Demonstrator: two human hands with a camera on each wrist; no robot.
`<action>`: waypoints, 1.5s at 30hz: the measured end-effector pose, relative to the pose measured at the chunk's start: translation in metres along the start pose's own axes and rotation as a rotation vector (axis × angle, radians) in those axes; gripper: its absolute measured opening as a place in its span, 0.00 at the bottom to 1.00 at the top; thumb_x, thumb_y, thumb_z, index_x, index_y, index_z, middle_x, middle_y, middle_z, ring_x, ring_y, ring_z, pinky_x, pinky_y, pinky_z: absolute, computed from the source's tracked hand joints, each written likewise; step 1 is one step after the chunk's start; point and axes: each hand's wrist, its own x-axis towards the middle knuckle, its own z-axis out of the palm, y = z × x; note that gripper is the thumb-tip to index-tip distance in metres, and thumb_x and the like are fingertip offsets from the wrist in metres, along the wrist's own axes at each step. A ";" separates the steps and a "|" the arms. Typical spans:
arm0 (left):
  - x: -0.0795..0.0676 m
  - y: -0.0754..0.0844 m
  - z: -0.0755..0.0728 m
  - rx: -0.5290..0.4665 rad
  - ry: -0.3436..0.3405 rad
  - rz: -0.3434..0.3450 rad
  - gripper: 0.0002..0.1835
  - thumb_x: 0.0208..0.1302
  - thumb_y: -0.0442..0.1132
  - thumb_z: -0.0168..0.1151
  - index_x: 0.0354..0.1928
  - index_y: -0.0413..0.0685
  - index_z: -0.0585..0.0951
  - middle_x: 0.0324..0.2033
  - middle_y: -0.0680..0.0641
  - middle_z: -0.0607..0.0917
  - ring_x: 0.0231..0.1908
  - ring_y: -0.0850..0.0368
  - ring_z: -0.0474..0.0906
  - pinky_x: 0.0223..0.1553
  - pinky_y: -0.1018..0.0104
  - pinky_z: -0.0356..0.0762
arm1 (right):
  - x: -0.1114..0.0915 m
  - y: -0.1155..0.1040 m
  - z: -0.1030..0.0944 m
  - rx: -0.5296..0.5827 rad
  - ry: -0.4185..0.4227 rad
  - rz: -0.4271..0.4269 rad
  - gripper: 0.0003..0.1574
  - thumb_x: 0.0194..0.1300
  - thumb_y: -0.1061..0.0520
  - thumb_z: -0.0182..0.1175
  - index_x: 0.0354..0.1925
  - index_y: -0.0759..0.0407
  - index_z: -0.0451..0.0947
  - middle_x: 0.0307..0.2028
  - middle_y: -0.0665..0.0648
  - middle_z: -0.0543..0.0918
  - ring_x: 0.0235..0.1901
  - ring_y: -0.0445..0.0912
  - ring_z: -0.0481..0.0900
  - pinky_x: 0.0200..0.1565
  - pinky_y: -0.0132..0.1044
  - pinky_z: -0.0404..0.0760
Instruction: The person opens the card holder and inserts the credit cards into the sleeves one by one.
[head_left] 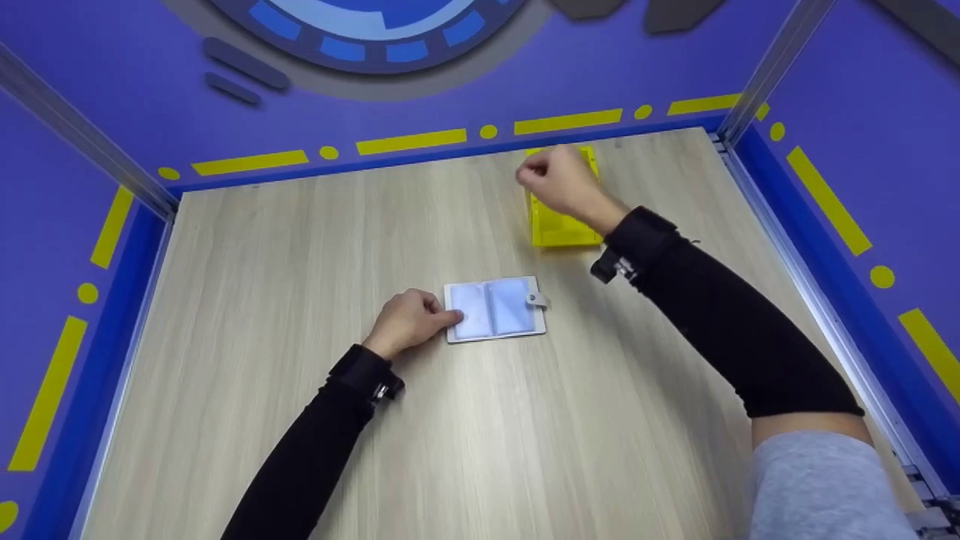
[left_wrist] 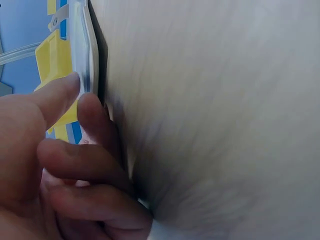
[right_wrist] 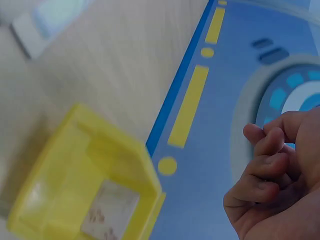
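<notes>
A small card holder (head_left: 493,309) lies spread flat on the table, with clear sleeves on both sides and a snap strap (head_left: 537,300) at its right edge. My left hand (head_left: 411,321) pinches its left edge, thumb on the sleeve and index finger against the rim, as the left wrist view shows. Farther back, my right hand (head_left: 564,180) is raised over a yellow bin (head_left: 566,238). Its fingers (right_wrist: 267,167) are curled in with the thumb close to them, and nothing shows between them. Inside the bin sits a pale card (right_wrist: 111,210) with brownish marks.
The wood-grain table (head_left: 300,255) is bounded at the back and sides by blue-purple panels (head_left: 450,112) with yellow markings. Metal posts (head_left: 780,67) stand at the corners. The bin is near the back panel, behind and right of the card holder.
</notes>
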 end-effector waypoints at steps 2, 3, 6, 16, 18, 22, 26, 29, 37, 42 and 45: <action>0.000 0.000 0.000 0.005 -0.012 -0.015 0.26 0.66 0.62 0.76 0.20 0.58 0.77 0.19 0.59 0.73 0.24 0.59 0.69 0.28 0.65 0.63 | 0.006 0.009 -0.007 -0.017 0.031 0.050 0.19 0.82 0.51 0.57 0.49 0.58 0.93 0.38 0.58 0.86 0.33 0.48 0.75 0.38 0.37 0.72; 0.000 0.000 0.000 0.009 -0.017 -0.023 0.27 0.67 0.63 0.76 0.18 0.58 0.76 0.18 0.59 0.72 0.24 0.59 0.69 0.28 0.65 0.63 | 0.009 0.014 -0.010 -0.031 0.038 0.082 0.20 0.83 0.50 0.57 0.51 0.58 0.92 0.40 0.58 0.87 0.34 0.48 0.76 0.38 0.36 0.73; 0.000 0.001 0.000 0.016 -0.025 -0.035 0.30 0.67 0.64 0.76 0.15 0.58 0.75 0.16 0.60 0.70 0.22 0.60 0.67 0.26 0.65 0.61 | 0.017 0.028 -0.017 -0.073 0.054 0.176 0.21 0.83 0.49 0.57 0.57 0.58 0.90 0.49 0.59 0.90 0.39 0.48 0.80 0.40 0.36 0.77; -0.003 0.004 0.003 0.018 -0.019 -0.025 0.29 0.67 0.63 0.76 0.16 0.58 0.76 0.17 0.60 0.70 0.23 0.60 0.68 0.28 0.65 0.61 | 0.040 0.081 -0.032 -0.308 0.095 0.306 0.21 0.83 0.52 0.59 0.62 0.62 0.86 0.59 0.64 0.89 0.52 0.55 0.84 0.55 0.47 0.82; -0.003 0.004 0.002 0.016 -0.016 -0.024 0.28 0.67 0.62 0.77 0.17 0.58 0.76 0.17 0.60 0.71 0.24 0.60 0.68 0.28 0.65 0.61 | 0.044 0.089 -0.030 -0.349 0.107 0.277 0.20 0.82 0.54 0.60 0.60 0.65 0.86 0.59 0.66 0.88 0.55 0.59 0.84 0.60 0.52 0.83; -0.004 0.003 -0.001 0.013 -0.003 -0.020 0.27 0.67 0.61 0.77 0.18 0.58 0.77 0.18 0.60 0.72 0.24 0.60 0.68 0.28 0.65 0.61 | 0.055 0.095 -0.026 -0.428 0.112 0.239 0.21 0.80 0.57 0.62 0.62 0.67 0.85 0.61 0.69 0.86 0.65 0.64 0.80 0.69 0.58 0.79; -0.004 0.004 -0.004 0.011 0.004 -0.013 0.26 0.67 0.62 0.77 0.19 0.58 0.78 0.18 0.59 0.73 0.24 0.60 0.69 0.29 0.65 0.62 | 0.067 0.095 -0.022 -0.513 0.099 0.254 0.30 0.80 0.55 0.62 0.74 0.65 0.76 0.71 0.69 0.80 0.73 0.64 0.72 0.77 0.59 0.71; -0.004 0.004 -0.005 0.011 0.007 -0.006 0.26 0.67 0.62 0.77 0.19 0.58 0.78 0.19 0.59 0.74 0.24 0.60 0.69 0.29 0.65 0.62 | 0.073 0.097 -0.019 -0.552 0.095 0.278 0.38 0.80 0.53 0.63 0.81 0.62 0.68 0.76 0.69 0.74 0.77 0.65 0.67 0.80 0.60 0.66; -0.004 0.003 -0.003 -0.001 0.001 0.004 0.23 0.66 0.62 0.77 0.22 0.57 0.82 0.21 0.59 0.76 0.26 0.59 0.71 0.31 0.65 0.65 | 0.079 0.106 -0.011 -0.597 0.106 0.286 0.42 0.79 0.49 0.67 0.81 0.64 0.66 0.77 0.72 0.71 0.75 0.67 0.65 0.77 0.62 0.67; -0.003 0.001 -0.002 -0.005 0.006 0.015 0.24 0.67 0.62 0.77 0.21 0.57 0.81 0.21 0.59 0.76 0.26 0.59 0.71 0.31 0.65 0.65 | 0.082 0.115 -0.007 -0.596 0.102 0.263 0.40 0.79 0.48 0.68 0.78 0.64 0.68 0.76 0.74 0.71 0.74 0.69 0.65 0.76 0.63 0.67; -0.004 -0.001 -0.001 -0.010 0.001 0.016 0.23 0.67 0.62 0.77 0.22 0.57 0.82 0.21 0.59 0.76 0.26 0.60 0.71 0.31 0.65 0.65 | 0.083 0.117 -0.005 -0.586 0.107 0.265 0.38 0.79 0.49 0.68 0.76 0.64 0.70 0.75 0.73 0.72 0.74 0.69 0.65 0.76 0.63 0.66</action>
